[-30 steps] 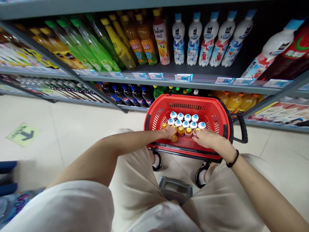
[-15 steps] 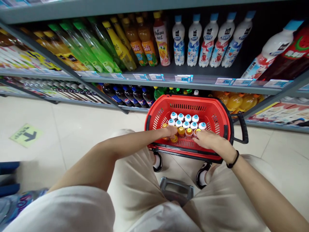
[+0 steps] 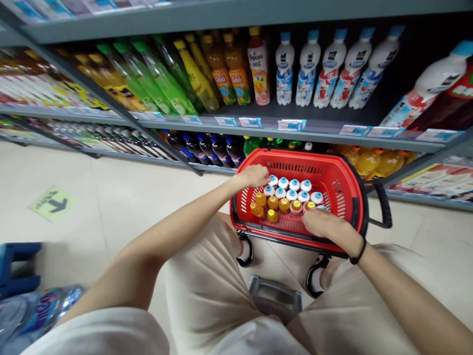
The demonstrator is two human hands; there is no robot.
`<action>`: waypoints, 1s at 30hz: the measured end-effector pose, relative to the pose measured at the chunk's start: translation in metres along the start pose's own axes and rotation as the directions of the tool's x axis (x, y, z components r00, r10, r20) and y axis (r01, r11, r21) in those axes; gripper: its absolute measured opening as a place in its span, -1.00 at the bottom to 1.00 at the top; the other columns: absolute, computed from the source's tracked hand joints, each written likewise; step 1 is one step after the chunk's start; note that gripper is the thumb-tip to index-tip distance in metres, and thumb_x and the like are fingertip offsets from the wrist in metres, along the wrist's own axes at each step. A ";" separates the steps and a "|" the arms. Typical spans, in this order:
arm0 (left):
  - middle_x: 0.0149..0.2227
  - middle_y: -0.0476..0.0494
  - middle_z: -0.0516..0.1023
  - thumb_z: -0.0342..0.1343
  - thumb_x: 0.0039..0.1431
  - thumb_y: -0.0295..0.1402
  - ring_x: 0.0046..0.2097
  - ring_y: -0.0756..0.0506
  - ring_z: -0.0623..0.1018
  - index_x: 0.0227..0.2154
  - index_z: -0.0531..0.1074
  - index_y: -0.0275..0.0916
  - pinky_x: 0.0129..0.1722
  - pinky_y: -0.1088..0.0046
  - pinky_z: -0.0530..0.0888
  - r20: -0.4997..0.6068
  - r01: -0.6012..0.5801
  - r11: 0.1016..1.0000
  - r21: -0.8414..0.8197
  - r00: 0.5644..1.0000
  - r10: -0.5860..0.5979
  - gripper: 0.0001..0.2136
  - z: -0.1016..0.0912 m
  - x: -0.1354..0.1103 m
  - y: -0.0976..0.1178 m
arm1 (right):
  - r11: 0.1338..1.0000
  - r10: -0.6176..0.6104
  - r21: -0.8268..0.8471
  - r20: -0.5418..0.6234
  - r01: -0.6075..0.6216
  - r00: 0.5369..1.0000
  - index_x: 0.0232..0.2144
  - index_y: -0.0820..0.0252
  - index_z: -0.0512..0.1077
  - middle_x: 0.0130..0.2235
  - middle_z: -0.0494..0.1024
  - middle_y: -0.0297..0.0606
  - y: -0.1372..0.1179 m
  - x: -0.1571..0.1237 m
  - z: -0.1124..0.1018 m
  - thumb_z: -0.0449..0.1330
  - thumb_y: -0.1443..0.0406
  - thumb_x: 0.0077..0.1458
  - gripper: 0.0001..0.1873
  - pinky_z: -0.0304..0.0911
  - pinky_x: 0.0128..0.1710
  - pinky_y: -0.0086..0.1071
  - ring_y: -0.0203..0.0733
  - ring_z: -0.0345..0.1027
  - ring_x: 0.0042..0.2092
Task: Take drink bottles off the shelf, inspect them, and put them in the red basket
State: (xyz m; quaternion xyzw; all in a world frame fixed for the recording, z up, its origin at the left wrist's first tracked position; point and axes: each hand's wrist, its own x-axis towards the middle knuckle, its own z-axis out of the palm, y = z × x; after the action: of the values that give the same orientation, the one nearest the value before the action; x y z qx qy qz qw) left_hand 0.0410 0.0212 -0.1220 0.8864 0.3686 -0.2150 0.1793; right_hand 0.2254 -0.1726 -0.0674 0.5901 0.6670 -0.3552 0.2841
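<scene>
Blue-capped white bottles (image 3: 294,185) already stand in rows in the red basket (image 3: 328,170), orange bottles (image 3: 284,205) nearer — others are left on the shelf (image 3: 325,116) beyond. The left hand (image 3: 254,175) curls at the far-left cap, the right hand (image 3: 323,222) over near-right ones; whether either grips, I cannot tell.

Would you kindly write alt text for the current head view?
A person's left hand is at the back left of a red basket, right hand at its front; blue-topped bottles and orange-topped bottles stand inside. Shelves of drinks rise behind.
</scene>
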 end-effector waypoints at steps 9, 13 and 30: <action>-0.26 -0.28 0.73 0.26 0.30 -0.24 -0.15 -0.26 0.73 -0.29 0.65 -0.25 -0.16 0.35 0.54 -0.072 -0.091 0.994 -0.061 0.994 0.087 -0.82 0.011 -0.036 -0.008 | 1.000 -0.019 -0.005 -0.004 0.019 1.000 0.04 0.55 0.65 0.07 0.64 0.40 -0.007 0.016 0.016 -0.09 0.30 0.49 -0.45 0.44 0.11 -0.02 0.36 0.60 0.14; -0.19 -0.24 0.74 0.12 0.40 -0.30 -0.08 -0.24 0.72 -0.21 0.67 -0.21 -0.11 0.37 0.52 -0.301 -0.058 0.992 -0.115 0.953 0.021 -0.78 -0.010 -0.045 -0.034 | 0.998 0.055 0.039 0.084 -0.058 0.995 0.10 0.60 0.62 0.09 0.63 0.41 -0.007 0.024 0.023 -0.08 0.19 0.52 -0.38 0.42 0.16 0.02 0.40 0.57 0.18; 0.33 -0.78 0.34 0.14 0.42 -0.37 0.33 -0.46 0.49 0.37 0.18 -0.62 0.31 0.10 0.43 -0.682 0.297 0.758 -0.580 0.331 -0.652 -0.41 -0.193 0.022 -0.205 | 0.988 0.149 0.008 0.128 -0.152 0.980 0.14 0.57 0.61 0.16 0.59 0.38 -0.012 0.036 0.018 -0.03 0.14 0.52 -0.39 0.43 0.24 0.00 0.33 0.51 0.26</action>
State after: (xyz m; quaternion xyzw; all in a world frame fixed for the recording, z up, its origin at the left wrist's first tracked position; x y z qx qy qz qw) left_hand -0.0463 0.2618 -0.0034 0.6702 0.6849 0.2807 0.0547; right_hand 0.2079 -0.1669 -0.1050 0.6176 0.5979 -0.3754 0.3468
